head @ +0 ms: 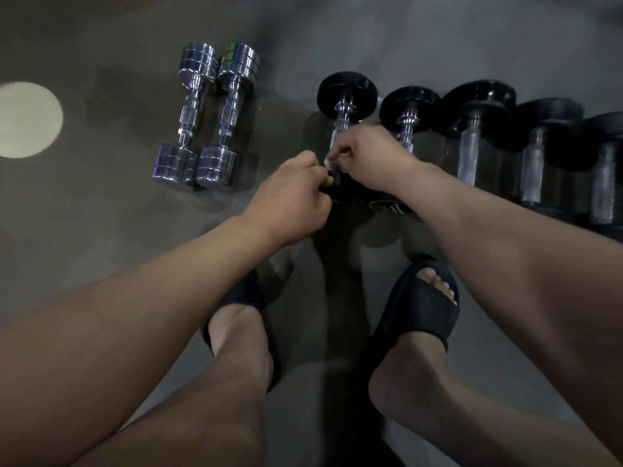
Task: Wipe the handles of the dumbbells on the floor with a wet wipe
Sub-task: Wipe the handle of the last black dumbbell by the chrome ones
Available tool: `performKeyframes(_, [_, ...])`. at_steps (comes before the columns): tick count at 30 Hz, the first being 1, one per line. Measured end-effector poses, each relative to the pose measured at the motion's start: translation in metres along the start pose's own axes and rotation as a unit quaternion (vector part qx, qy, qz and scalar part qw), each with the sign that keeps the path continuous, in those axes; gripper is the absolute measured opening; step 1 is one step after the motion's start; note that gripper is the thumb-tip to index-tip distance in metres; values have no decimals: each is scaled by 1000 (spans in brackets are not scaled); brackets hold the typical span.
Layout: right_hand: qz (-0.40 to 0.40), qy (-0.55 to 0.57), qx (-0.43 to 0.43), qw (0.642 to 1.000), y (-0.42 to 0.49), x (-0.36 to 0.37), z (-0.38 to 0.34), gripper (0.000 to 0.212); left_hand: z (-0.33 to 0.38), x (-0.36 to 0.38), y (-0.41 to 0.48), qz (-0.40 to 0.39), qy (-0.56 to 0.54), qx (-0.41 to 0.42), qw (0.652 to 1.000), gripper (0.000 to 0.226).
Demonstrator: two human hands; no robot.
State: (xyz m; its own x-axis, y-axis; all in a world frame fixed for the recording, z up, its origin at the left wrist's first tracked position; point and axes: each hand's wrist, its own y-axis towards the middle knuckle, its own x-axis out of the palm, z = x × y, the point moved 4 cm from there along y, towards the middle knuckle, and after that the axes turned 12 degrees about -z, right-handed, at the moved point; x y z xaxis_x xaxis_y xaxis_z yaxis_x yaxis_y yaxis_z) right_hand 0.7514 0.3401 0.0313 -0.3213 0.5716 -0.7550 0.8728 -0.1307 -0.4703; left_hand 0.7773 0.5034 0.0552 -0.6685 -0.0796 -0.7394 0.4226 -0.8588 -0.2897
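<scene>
— So, what sits closest to the camera?
— Two bare legs in black sandals [418, 308] on the grey floor [101, 230], with both forearms reaching forward above them.
— And the hands?
— The left hand [290, 200] is clenched round the near black end of a black dumbbell [347, 94], which lies on the floor just beyond the feet. The right hand [367, 156] pinches a white wet wipe [328, 161] against that dumbbell's chrome handle [342, 121], close to its near end.
— What lies beyond?
— To the right, a row of further black dumbbells [470, 143] lies side by side, handles parallel. To the left, well apart, two chrome dumbbells [232, 72] lie against each other. At the far left, a pale round patch [27, 119] shows on the floor.
</scene>
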Motion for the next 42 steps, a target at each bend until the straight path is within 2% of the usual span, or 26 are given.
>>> performKeyframes(4, [82,52,48,994,5,0,5,14,-3,0,-3,0,-8,-5,1000,26])
performKeyframes(8, [93,128,87,984,2,-6,5,22,-3,0,-4,0,6,-4,1000,22])
performKeyframes(10, [96,198,123,968,-1,-14,9,30,0,-1,-1,-1,18,1,1000,21])
performKeyframes(13, [55,288,158,943,-6,-17,11,33,3,-2,1,-13,30,2,999,25])
performKeyframes(16, [19,422,172,890,-5,-10,10,28,7,-2,-1,-17,22,1,1000,34])
performKeyframes(18, [38,461,185,867,2,-7,15,25,9,-1,0,-18,28,1,999,32])
performKeyframes(20, [76,449,205,866,8,-6,20,26,11,0,2,-17,37,0,999,31])
performKeyframes(23, [121,379,202,895,8,-8,22,31,13,-3,8,-12,41,3,999,38])
performKeyframes(27, [130,359,180,907,4,-10,22,16,13,-8,16,-10,38,-1,999,27])
performKeyframes(29, [126,345,168,915,2,-13,23,16,13,-9,18,-11,41,-5,999,25])
performKeyframes(31, [103,280,143,944,1,-14,23,23,15,-10,20,-16,43,-11,999,29])
performKeyframes(33, [102,207,104,967,2,-15,23,21,16,-11,20,-18,45,-15,999,35])
performKeyframes(37, [104,133,28,985,6,-14,19,15,13,-10,18,-9,39,-11,999,33])
performKeyframes(42, [133,58,-2,989,3,-2,19,18,2,-11,16,-12,-6,7,1000,33])
